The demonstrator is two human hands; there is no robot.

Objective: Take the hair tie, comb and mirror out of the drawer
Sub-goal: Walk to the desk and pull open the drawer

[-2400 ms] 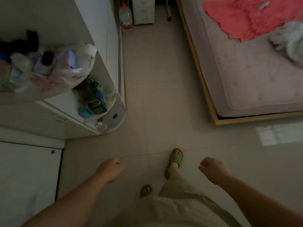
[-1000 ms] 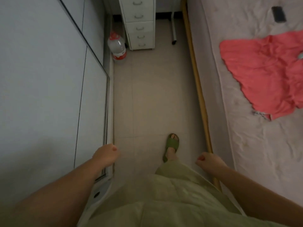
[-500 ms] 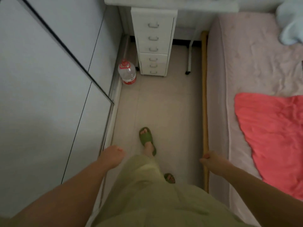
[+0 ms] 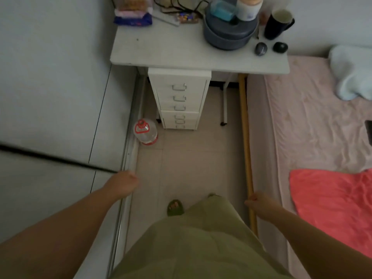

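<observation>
Narrow floor (image 4: 191, 158) between wardrobe and bed, drawer unit (image 4: 180, 97) shut ahead under the counter (image 4: 161, 51); left hand (image 4: 122, 183) and right hand (image 4: 259, 204) loosely curled, holding nothing.

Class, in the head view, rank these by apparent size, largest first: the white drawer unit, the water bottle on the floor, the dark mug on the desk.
1. White drawer unit, clearly largest.
2. and 3. Water bottle and dark mug look alike; the mug sits higher, nearer the camera, so no ranking.

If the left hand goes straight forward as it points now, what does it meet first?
Probably the water bottle on the floor beside the wardrobe, before the drawer unit. The left hand points roughly that way; depth is unclear.
</observation>
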